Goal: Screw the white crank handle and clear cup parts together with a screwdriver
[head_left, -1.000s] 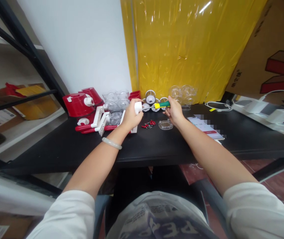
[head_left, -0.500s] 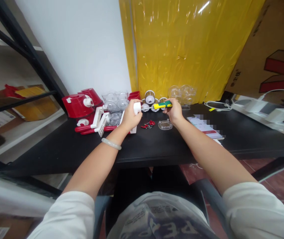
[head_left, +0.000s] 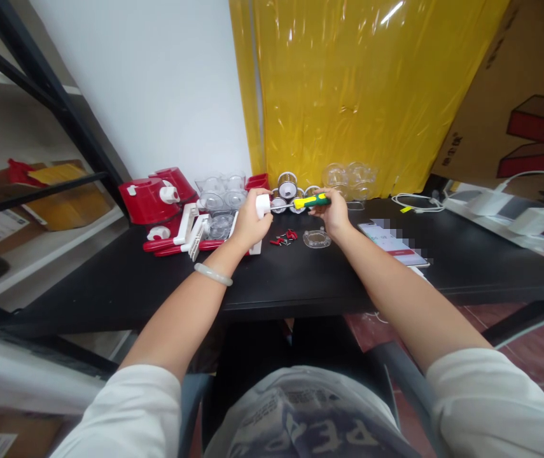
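Observation:
My left hand [head_left: 251,219] is closed round a small white plastic part [head_left: 263,205], whose end faces right. In my right hand [head_left: 334,213] is a screwdriver [head_left: 312,201] with a yellow and green handle, held level. Its metal shaft points left, and the tip meets the white part; whether it sits in a screw is hidden. Below and between the hands lie a little heap of small red and metal pieces [head_left: 285,238] and a clear plastic ring-like piece [head_left: 317,238] on the black table [head_left: 300,280].
Red plastic housings [head_left: 145,202], white-and-red handles [head_left: 190,232] and clear cups [head_left: 224,191] stand at the left. Several white-rimmed cylinders [head_left: 287,186] are stacked behind the hands, with clear parts [head_left: 348,178] beside them. A phone [head_left: 393,245] and a power strip [head_left: 505,216] lie to the right.
Almost nothing differs. The screwdriver handle has turned slightly in my right hand, and both hands stay in the same place.

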The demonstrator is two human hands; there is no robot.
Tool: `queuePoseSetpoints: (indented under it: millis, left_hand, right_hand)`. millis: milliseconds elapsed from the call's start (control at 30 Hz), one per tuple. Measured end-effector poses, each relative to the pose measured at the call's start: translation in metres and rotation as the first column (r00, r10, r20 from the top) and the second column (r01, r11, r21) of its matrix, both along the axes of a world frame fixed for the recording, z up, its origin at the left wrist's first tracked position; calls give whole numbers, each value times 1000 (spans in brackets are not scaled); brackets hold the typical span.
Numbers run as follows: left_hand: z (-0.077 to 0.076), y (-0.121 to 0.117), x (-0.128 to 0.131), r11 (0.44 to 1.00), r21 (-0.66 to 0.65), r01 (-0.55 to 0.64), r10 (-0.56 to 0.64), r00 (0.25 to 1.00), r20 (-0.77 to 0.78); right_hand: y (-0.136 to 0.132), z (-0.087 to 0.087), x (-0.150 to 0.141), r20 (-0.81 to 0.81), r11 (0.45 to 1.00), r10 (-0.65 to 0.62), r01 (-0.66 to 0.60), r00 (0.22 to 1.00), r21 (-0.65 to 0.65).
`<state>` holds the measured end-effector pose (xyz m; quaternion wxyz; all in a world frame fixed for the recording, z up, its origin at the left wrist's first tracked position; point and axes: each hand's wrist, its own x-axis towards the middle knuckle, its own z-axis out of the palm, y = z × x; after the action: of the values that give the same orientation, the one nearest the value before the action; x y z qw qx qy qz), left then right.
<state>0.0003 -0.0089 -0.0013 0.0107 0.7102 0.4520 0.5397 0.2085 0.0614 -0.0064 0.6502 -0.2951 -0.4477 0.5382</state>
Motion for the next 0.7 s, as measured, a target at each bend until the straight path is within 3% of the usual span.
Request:
queuePoseSetpoints:
  millis: [467,700]
  left_hand:
    - [1,-1,1,1000,4,18,-18,1000,12]
    - [2,-2,2,1000,1,6,-6,1000,15]
  right_hand:
    - [-10,4,-3,85,996,-77,74,993,41]
    - [-6,4,0,35,1000,-9,10,999,-17]
